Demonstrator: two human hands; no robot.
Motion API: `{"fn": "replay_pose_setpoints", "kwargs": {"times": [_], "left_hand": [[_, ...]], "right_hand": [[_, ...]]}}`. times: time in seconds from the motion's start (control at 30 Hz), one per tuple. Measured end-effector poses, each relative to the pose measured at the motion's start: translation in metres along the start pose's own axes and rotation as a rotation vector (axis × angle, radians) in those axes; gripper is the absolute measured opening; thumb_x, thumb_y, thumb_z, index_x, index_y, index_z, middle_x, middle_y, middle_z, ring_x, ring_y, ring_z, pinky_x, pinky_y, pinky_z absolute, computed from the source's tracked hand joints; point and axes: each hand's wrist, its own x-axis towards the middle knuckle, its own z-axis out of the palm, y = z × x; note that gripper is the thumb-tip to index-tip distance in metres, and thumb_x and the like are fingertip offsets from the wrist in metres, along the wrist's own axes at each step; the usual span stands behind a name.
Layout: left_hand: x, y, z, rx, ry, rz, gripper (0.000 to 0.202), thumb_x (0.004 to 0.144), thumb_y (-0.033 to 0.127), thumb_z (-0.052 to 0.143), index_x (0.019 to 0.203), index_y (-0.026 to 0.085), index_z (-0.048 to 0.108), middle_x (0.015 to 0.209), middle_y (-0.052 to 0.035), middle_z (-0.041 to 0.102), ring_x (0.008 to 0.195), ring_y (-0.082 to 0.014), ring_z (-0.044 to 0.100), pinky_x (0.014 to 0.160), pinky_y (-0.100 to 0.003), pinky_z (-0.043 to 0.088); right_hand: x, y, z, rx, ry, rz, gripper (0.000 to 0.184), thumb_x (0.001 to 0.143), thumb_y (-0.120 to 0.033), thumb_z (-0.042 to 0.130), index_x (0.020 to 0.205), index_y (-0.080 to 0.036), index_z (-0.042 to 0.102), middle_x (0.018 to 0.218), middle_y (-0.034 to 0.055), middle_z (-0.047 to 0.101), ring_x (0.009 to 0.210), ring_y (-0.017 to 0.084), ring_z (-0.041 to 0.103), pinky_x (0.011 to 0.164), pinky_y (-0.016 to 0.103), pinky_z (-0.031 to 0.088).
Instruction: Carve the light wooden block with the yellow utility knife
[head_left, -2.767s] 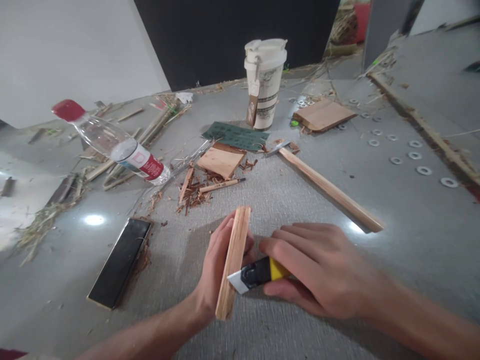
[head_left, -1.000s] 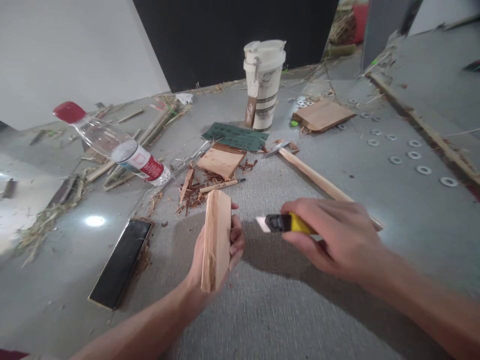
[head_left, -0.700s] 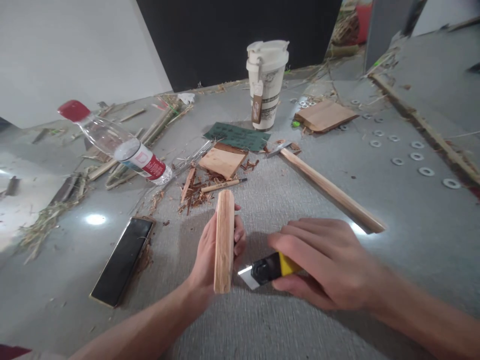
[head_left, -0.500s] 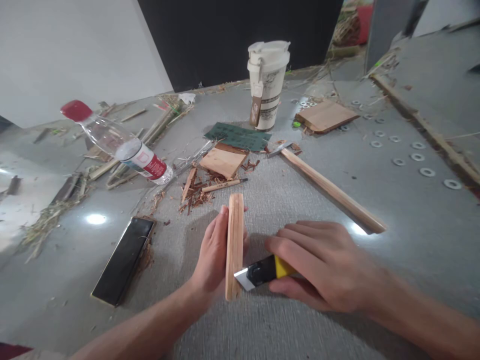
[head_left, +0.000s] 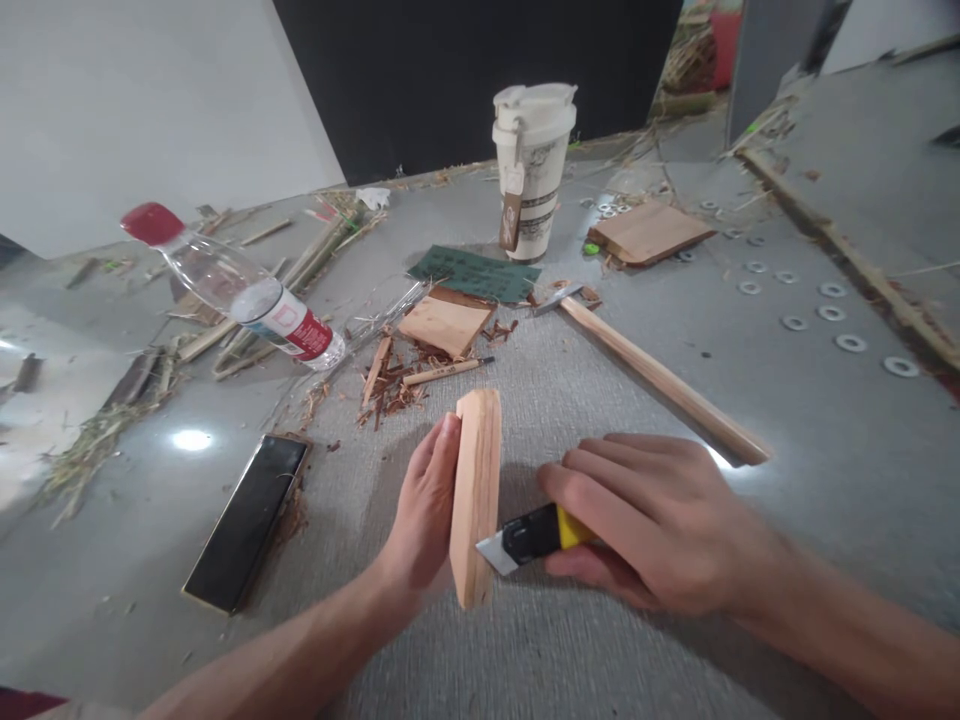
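My left hand (head_left: 424, 510) grips a small wooden block (head_left: 476, 490), held upright on edge with its broad left face partly turned toward me. The thumb lies along that face; the other fingers are hidden behind the wood. In my right hand (head_left: 645, 520) is a utility knife (head_left: 536, 535) with a black and yellow body, its blade out and pointing left. The blade's tip is at the lower right edge of the block; whether it touches or cuts in I cannot tell.
Beyond the block lie a pen (head_left: 446, 372), wood shavings (head_left: 394, 395), a wooden piece (head_left: 448, 322) and green sandpaper (head_left: 476, 272). A hammer (head_left: 660, 380), several washers (head_left: 832, 313) and another board (head_left: 652, 232) are right; a cup (head_left: 534, 170) stands behind. Left are a bottle (head_left: 244, 290) and phone (head_left: 247, 520).
The block has turned in my left hand, so more of its broad left face shows. My right hand and the knife have shifted slightly to the right.
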Motion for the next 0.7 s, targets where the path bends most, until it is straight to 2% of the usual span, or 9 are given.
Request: {"fn": "replay_pose_setpoints", "kwargs": {"times": [0.1,0.33,0.53,0.7], "left_hand": [[-0.0029,0.0022,0.003,-0.024,0.056,-0.028,0.047,0.093,0.065,0.072,0.109,0.022,0.06,0.066,0.0071,0.044,0.055,-0.0103,0.036,0.052,-0.025,0.033],[0.0014,0.0049,0.0073,-0.084,0.026,-0.035,0.061,0.082,0.076,0.077,0.099,0.021,0.059,0.064,0.0091,0.035,0.054,-0.0079,0.031,0.05,-0.022,0.032],[0.0018,0.0046,0.0063,-0.139,-0.007,-0.053,0.06,0.083,0.076,0.076,0.099,0.02,0.058,0.064,0.0089,0.036,0.054,-0.0072,0.029,0.05,-0.021,0.031],[0.0022,0.0027,0.0053,-0.1,0.003,-0.037,0.052,0.088,0.068,0.076,0.101,0.021,0.058,0.063,0.0093,0.035,0.053,-0.0074,0.03,0.049,-0.021,0.029]], "right_hand": [[-0.0012,0.0005,-0.0004,-0.032,0.0,-0.015,0.049,0.116,-0.05,0.033,0.093,-0.017,0.061,0.071,-0.0007,0.056,0.061,0.016,0.047,0.056,0.036,0.034],[-0.0027,0.0037,0.0022,-0.128,0.077,-0.009,0.049,0.115,-0.05,0.033,0.09,-0.018,0.06,0.07,-0.0001,0.056,0.06,0.015,0.047,0.057,0.035,0.033],[-0.0013,0.002,0.0021,-0.146,0.105,-0.006,0.047,0.115,-0.048,0.035,0.09,-0.018,0.061,0.07,-0.0001,0.057,0.061,0.015,0.048,0.057,0.035,0.034],[-0.0017,-0.0005,0.0019,-0.154,0.104,0.013,0.048,0.115,-0.049,0.034,0.09,-0.018,0.061,0.069,-0.0006,0.056,0.06,0.016,0.047,0.057,0.035,0.034]]}}
